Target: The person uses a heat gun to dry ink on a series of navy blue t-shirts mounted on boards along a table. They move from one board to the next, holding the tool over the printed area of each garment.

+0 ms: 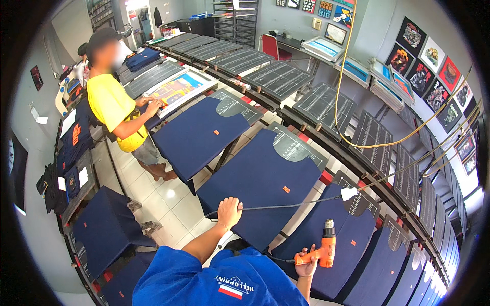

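Observation:
My right hand (307, 263) grips an orange heat gun (324, 248), its nozzle pointing up over a navy shirt (326, 234) stretched on a printing board. My left hand (229, 211) is closed around the tool's grey power cord (286, 206), which runs right to a white plug (349, 193) joined to a yellow cable (388, 143). Beneath the cord lies another navy shirt (260, 178) with a small orange print (286, 189). My blue sleeves fill the lower edge.
A row of boards with navy shirts curves from upper left to lower right. A person in a yellow shirt (109, 104) works a screen frame (176, 87) at the left. Dark slatted pallets (278, 77) line the far side. Tiled floor (168, 196) lies between.

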Tool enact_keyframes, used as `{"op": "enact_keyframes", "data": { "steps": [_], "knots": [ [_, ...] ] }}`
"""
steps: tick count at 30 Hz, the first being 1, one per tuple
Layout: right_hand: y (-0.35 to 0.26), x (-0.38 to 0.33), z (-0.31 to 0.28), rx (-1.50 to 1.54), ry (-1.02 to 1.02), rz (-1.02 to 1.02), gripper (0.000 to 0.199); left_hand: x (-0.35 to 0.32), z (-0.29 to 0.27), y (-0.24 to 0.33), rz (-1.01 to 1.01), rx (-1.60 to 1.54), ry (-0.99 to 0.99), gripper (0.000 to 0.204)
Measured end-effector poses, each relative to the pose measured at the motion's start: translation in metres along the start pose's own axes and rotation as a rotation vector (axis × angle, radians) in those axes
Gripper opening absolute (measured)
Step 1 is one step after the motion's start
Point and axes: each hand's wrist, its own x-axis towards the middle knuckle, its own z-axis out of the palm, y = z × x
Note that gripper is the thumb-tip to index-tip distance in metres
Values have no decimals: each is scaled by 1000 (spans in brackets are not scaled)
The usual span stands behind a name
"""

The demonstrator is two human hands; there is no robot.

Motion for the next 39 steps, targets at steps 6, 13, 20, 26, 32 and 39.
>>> {"op": "enact_keyframes", "data": {
  "steps": [6,13,20,26,32,39],
  "knots": [
    [1,3,-7,28,-36,30,58,1,-2,-1,13,9,14,19],
    [-3,4,-10,41,-60,64,57,1,-2,1,5,20,10,19],
    [-3,3,-9,41,-51,59,56,3,-4,4,-17,39,-18,20],
    [-3,4,-11,56,-58,68,56,3,-2,3,-19,57,-27,22],
    [-3,6,-12,53,-65,75,57,2,-1,3,-9,58,-13,24],
    [-3,6,-14,59,-58,78,57,4,-3,4,-14,49,-20,25]
  ]
}}
